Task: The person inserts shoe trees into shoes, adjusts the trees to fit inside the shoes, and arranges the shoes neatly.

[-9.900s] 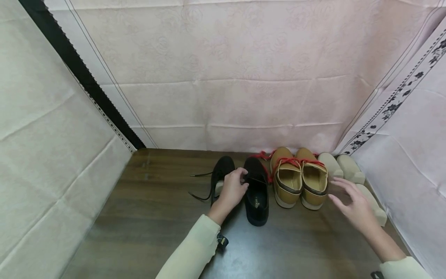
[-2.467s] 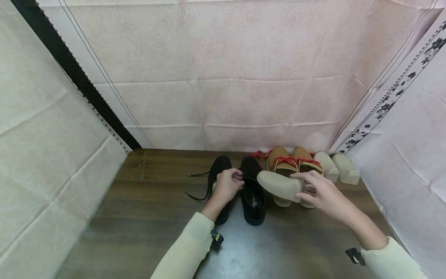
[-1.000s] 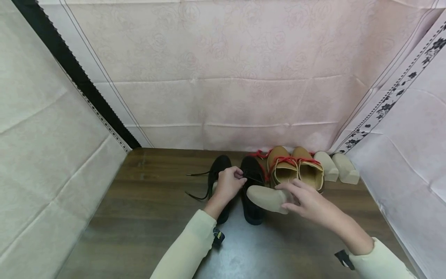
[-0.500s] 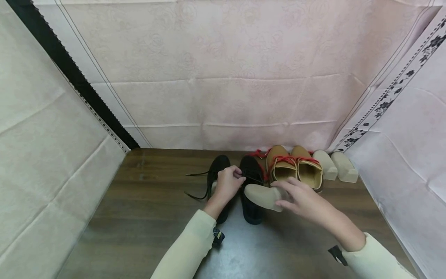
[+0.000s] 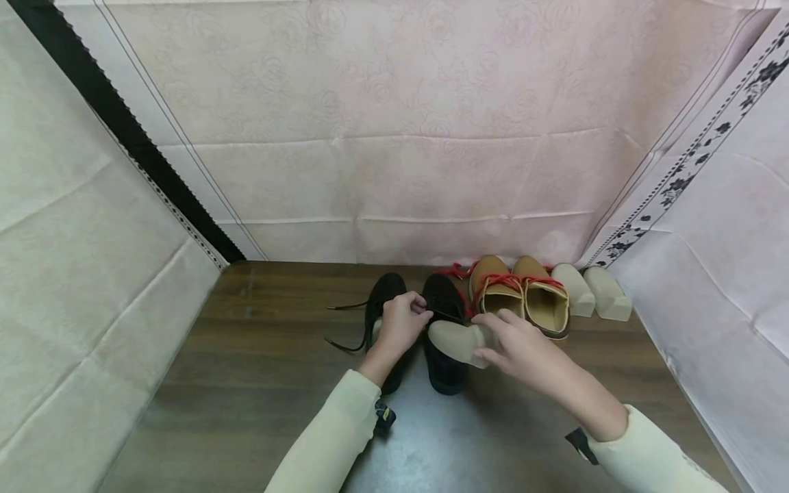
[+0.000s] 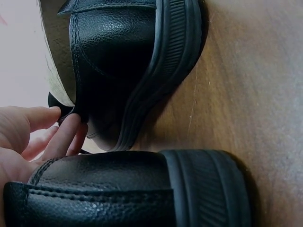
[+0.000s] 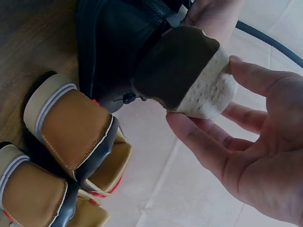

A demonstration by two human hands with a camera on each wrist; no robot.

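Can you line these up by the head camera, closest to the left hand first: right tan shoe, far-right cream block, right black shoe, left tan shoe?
From the left hand:
1. right black shoe, just beside it
2. left tan shoe, farther right
3. right tan shoe, next in the row
4. far-right cream block, at the row's right end

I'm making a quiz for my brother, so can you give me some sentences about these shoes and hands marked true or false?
1. The right hand holds a cream shoe insert. True.
2. The laces on the tan shoes are blue. False: the tan shoes have red laces.
3. The left hand pinches part of a black shoe. True.
4. Three spare inserts lie beside the tan shoes. False: two spare inserts lie there.
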